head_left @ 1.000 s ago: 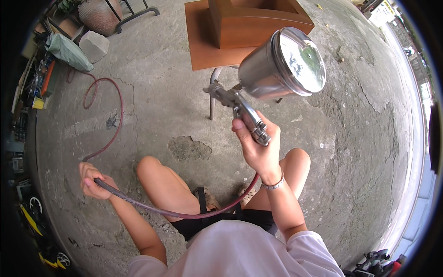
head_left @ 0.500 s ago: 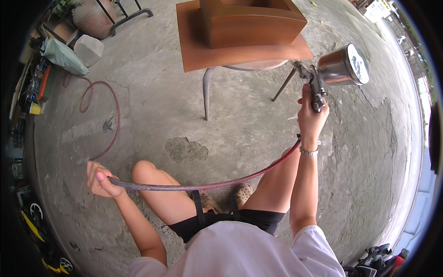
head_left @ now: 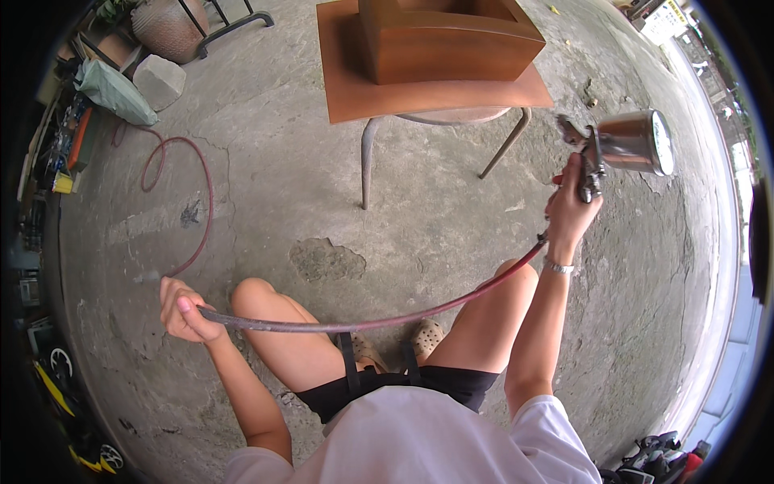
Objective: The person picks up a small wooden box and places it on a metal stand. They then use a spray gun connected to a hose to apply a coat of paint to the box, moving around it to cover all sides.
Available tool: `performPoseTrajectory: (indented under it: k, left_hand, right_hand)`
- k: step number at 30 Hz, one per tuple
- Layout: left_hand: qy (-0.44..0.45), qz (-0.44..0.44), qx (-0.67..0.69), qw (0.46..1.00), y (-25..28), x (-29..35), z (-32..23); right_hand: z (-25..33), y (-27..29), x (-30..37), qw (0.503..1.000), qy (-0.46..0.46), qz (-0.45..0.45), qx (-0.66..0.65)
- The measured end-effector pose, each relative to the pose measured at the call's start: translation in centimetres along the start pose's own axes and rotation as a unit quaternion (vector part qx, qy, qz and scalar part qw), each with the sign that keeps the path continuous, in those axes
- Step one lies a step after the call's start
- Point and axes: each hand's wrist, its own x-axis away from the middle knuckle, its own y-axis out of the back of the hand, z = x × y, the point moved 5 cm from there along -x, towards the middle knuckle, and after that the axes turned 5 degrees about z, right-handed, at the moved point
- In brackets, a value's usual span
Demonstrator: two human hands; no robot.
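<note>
at the left, the left hand (head_left: 184, 310) is seen closed around a red air hose (head_left: 363, 324), pinched between thumb and curled fingers, low above the concrete floor (head_left: 266, 185) beside the left knee. the hose is judged soft and limp, light along its run but prone to drag and kink; more of it lies looped on the floor toward the left edge. it is best taken in a loose fist, as it is here, so that it can slide. from that hand the hose is carried in a sagging arc across both knees to the right, where it is joined to the base of a spray gun (head_left: 601, 157). the right hand (head_left: 571, 211) is wrapped tight around the gun's grip, raised near the right edge of the floor. the gun is judged rigid and top-heavy, its polished metal cup (head_left: 637, 143) smooth and likely slippery, so the grip, not the cup, is the place to hold it. behind, a brown wooden box (head_left: 447, 40) rests on a board (head_left: 435, 93) over a stool.
</note>
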Motion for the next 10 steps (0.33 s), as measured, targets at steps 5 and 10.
performPoseTrajectory:
  k: [5, 10]
  left_hand:
    - [0.016, -0.026, 0.007, 0.999, 1.8, 0.3, 1.3]
    - [0.022, -0.035, 0.008, 0.999, 3.9, 0.0, 2.2]
  right_hand:
    - [2.6, -4.4, 6.1, 0.987, -0.012, 0.11, -0.114]
    - [6.0, -8.4, 10.9, 0.969, 0.1, 0.196, -0.111]
